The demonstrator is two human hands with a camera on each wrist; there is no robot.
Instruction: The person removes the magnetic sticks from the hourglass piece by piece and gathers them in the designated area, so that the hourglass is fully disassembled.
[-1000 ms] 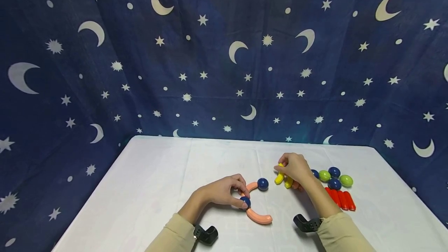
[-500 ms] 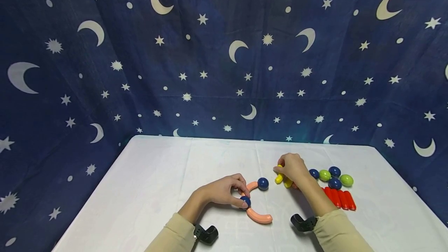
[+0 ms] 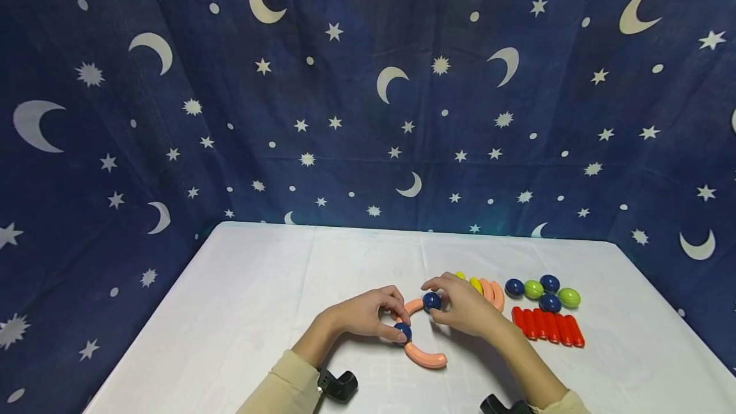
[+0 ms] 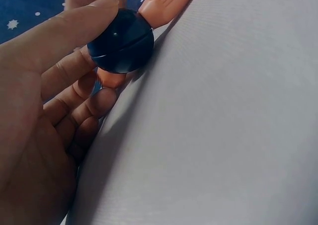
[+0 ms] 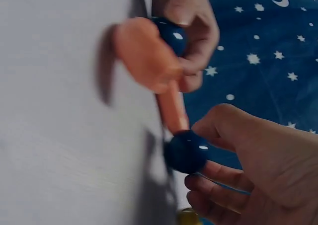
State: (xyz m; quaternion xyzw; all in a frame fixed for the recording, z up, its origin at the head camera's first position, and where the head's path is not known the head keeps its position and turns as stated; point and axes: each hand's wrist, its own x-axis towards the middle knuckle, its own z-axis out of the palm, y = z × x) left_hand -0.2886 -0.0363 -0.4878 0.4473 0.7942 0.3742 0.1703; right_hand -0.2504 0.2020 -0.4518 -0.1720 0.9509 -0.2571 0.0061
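My left hand (image 3: pixel 370 314) pinches a dark blue ball (image 4: pixel 124 43) between thumb and fingers, low over the white table. One curved orange rod (image 3: pixel 425 356) runs from that ball toward the near side, its other end free. On the far side, a second curved orange rod (image 3: pixel 413 305) links it to another blue ball (image 3: pixel 432 301). Thumb and fingertips of my right hand (image 3: pixel 468 305) close around this second ball. In the right wrist view the two balls (image 5: pixel 186 151) and both rods form an open arc, the near rod (image 5: pixel 149 61) blurred.
Right of the arc lie yellow pieces (image 3: pixel 475 284) and curved orange rods (image 3: pixel 494 294), partly behind the right hand. Farther right, several blue and green balls (image 3: pixel 569 297) sit beyond a row of red rods (image 3: pixel 549 326). A starry blue cloth (image 3: pixel 345 94) hangs behind the table.
My right hand has let go of the yellow pieces and come left and nearer, onto the far blue ball. The left hand stays on its ball.
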